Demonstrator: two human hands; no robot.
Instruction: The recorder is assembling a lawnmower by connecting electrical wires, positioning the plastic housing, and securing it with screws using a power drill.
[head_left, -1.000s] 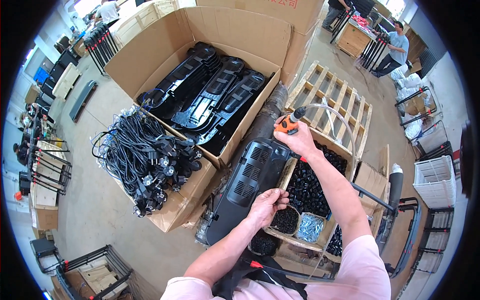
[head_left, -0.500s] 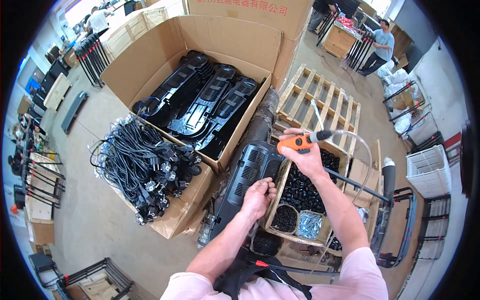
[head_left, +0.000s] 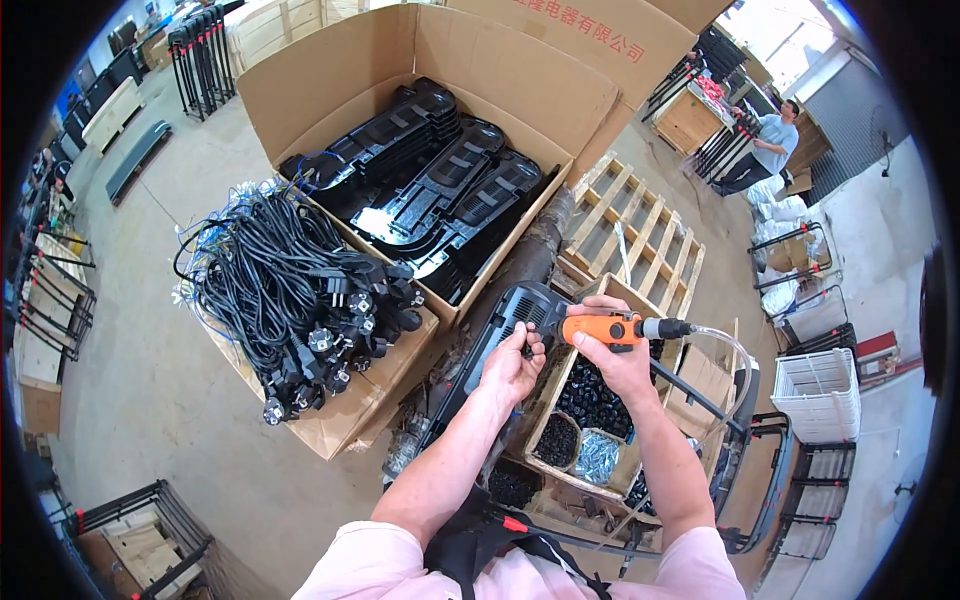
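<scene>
One orange pneumatic screwdriver (head_left: 600,328) is clamped in the right hand (head_left: 622,372), above one wooden parts crate (head_left: 578,481). The left hand (head_left: 512,370) curls over one black plastic housing (head_left: 508,318); whether it grips anything, I cannot tell. Beyond stands one open carton (head_left: 515,60).

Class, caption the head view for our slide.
Right hand holding an orange cylindrical tool near a black vented plastic casing.
</scene>
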